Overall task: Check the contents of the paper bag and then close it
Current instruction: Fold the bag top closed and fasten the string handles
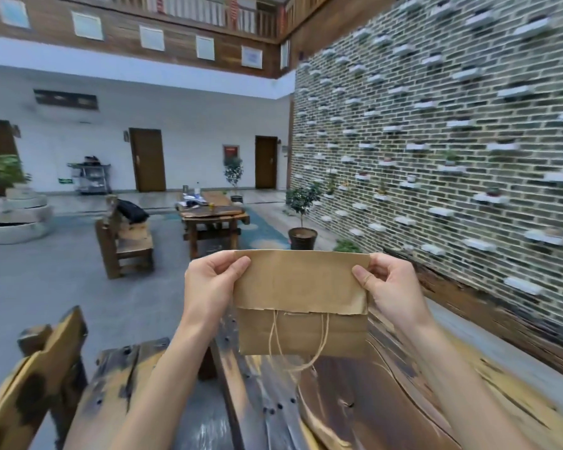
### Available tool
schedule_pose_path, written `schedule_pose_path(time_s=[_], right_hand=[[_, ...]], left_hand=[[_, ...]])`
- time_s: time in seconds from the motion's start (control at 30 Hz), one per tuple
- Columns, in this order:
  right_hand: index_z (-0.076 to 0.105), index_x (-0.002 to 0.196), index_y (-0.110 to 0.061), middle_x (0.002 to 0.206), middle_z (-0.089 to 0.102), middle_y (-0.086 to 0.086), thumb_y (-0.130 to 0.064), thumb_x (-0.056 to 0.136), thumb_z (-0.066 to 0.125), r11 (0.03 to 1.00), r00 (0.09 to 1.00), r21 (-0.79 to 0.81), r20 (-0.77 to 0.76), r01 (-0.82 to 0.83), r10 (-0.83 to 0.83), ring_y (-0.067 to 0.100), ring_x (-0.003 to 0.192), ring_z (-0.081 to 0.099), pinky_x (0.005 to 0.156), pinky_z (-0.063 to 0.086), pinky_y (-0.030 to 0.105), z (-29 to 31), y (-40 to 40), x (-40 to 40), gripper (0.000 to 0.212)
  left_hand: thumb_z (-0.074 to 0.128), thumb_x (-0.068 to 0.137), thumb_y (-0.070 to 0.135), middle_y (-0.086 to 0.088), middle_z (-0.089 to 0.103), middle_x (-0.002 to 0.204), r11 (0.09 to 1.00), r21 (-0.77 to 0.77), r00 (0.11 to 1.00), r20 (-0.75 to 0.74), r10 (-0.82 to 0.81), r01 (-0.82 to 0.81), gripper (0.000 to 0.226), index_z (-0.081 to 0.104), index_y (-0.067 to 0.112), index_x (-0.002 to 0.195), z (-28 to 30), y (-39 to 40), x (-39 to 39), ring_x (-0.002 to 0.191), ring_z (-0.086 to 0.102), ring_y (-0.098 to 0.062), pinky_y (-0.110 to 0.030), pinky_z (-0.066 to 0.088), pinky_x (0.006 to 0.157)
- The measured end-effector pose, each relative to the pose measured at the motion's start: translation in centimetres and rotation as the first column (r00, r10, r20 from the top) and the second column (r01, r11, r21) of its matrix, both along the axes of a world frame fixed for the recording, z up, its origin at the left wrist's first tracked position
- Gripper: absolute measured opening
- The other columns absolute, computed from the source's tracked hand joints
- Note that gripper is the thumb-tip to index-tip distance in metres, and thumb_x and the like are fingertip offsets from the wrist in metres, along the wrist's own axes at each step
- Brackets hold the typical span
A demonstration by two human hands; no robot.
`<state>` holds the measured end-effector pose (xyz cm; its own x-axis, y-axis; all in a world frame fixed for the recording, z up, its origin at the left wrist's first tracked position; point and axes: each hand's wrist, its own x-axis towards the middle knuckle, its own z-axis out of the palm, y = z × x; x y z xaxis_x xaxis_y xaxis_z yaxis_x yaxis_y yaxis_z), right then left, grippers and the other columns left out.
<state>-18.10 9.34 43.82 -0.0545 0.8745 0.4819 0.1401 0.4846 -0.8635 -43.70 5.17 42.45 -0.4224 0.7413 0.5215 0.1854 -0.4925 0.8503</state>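
Note:
A brown paper bag (301,303) is held up in the air above a dark wooden table (355,404). Its top part is folded down toward me as a flap, and its twine handles (303,345) dangle below the flap's edge. My left hand (210,284) pinches the folded top at the left corner. My right hand (387,284) pinches the right corner. The inside of the bag is hidden by the fold.
A wooden chair back (36,378) stands at the lower left. Farther off are a wooden bench (124,241), a second table (212,216) with items on it, and potted plants (303,222). A brick wall (436,141) with small shelves runs along the right.

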Motion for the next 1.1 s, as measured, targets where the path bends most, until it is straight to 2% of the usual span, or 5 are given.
schedule_pose_path(time_s=[0.1,0.3,0.4,0.7,1.1], right_hand=[[0.073,0.087,-0.010,0.082,0.077,0.006,0.003,0.092,0.063,1.000,0.999,-0.001,-0.024,-0.026,0.026,0.012,0.073,0.070,0.073,0.059,0.034,0.0,3.3,-4.2,0.017],[0.073,0.084,-0.021,0.077,0.078,-0.008,0.001,0.091,0.065,0.997,0.997,0.005,-0.032,-0.072,0.072,0.010,0.075,0.074,0.072,0.060,0.029,0.1,9.8,-11.0,0.025],[0.073,0.085,-0.018,0.076,0.078,-0.009,0.002,0.091,0.064,0.996,0.995,0.010,-0.039,-0.088,0.089,0.005,0.071,0.073,0.066,0.060,0.021,-0.1,13.0,-13.8,0.023],[0.074,0.089,-0.016,0.082,0.079,-0.005,0.003,0.092,0.062,0.995,0.995,-0.005,-0.033,-0.098,0.098,0.007,0.074,0.074,0.064,0.059,0.021,-2.4,24.7,-19.6,0.022],[0.075,0.090,-0.016,0.085,0.079,0.001,0.000,0.092,0.063,0.998,1.000,-0.062,-0.020,0.014,-0.015,0.019,0.080,0.074,0.074,0.061,0.036,-3.6,45.1,-24.4,0.020]], left_hand=[[0.070,0.086,0.009,-0.001,0.079,0.086,1.000,0.002,0.999,-0.021,0.031,-0.031,0.012,0.078,0.013,0.094,0.4,2.7,-4.2,0.079,0.071,-0.007,-0.024,0.058,0.073],[0.071,0.086,0.011,-0.005,0.079,0.089,0.996,-0.013,0.996,-0.028,0.086,-0.087,0.013,0.078,0.010,0.096,0.8,7.8,-11.1,0.083,0.071,-0.015,-0.032,0.059,0.077],[0.072,0.085,0.010,-0.008,0.079,0.090,0.995,-0.019,0.995,-0.021,0.097,-0.098,0.012,0.078,0.009,0.095,0.6,10.8,-13.7,0.081,0.069,-0.012,-0.030,0.058,0.075],[0.071,0.085,0.009,-0.001,0.079,0.088,0.999,-0.018,0.999,0.001,0.033,-0.033,0.014,0.079,0.018,0.091,-2.1,22.4,-19.8,0.085,0.072,-0.012,-0.024,0.058,0.074],[0.070,0.085,0.005,0.003,0.079,0.084,0.996,-0.065,0.998,0.001,-0.066,0.066,0.015,0.078,0.017,0.089,-2.5,44.9,-25.1,0.078,0.071,-0.004,-0.016,0.056,0.066]])
